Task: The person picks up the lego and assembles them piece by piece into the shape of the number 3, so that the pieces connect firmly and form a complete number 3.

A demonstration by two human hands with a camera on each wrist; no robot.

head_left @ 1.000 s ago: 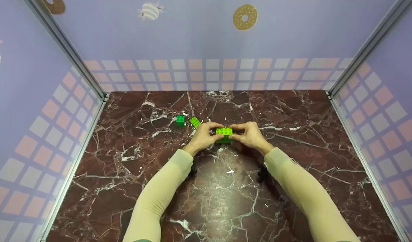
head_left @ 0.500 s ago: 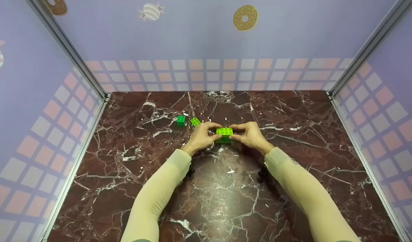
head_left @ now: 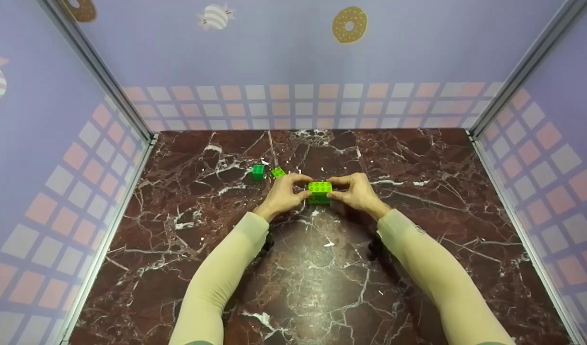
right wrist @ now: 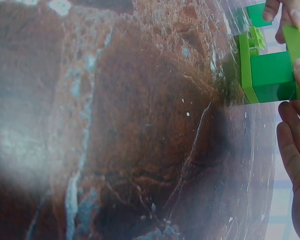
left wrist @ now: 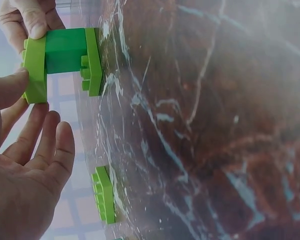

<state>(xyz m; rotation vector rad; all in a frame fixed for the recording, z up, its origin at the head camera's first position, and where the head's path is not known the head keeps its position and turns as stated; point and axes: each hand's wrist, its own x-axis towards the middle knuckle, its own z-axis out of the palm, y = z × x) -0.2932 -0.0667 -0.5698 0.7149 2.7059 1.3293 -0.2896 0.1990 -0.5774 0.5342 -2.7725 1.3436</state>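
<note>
A small stack of toy building bricks stands on the marble-patterned table between both hands. Its top is a lime-green brick (head_left: pixel 320 186) with studs. Below it sits a darker green block (left wrist: pixel 65 50), on one end of a lower lime-green brick (left wrist: pixel 94 62) whose other studs are bare. My left hand (head_left: pixel 284 194) pinches the left end of the top brick with thumb and fingertips, other fingers extended. At the opposite end my right hand (head_left: pixel 358 191) pinches the same brick. Left of them lie a loose lime-green brick (head_left: pixel 278 172) and a green block (head_left: pixel 258 172).
Purple patterned panels (head_left: pixel 283 57) enclose the table (head_left: pixel 322 287) at the back and both sides. Metal rails (head_left: pixel 101 72) run along the corners. Small white flecks are scattered over the tabletop.
My left hand has slid slightly left toward the end of the top brick, covering more of the loose lime-green brick. The right hand and the stack stay in place.
</note>
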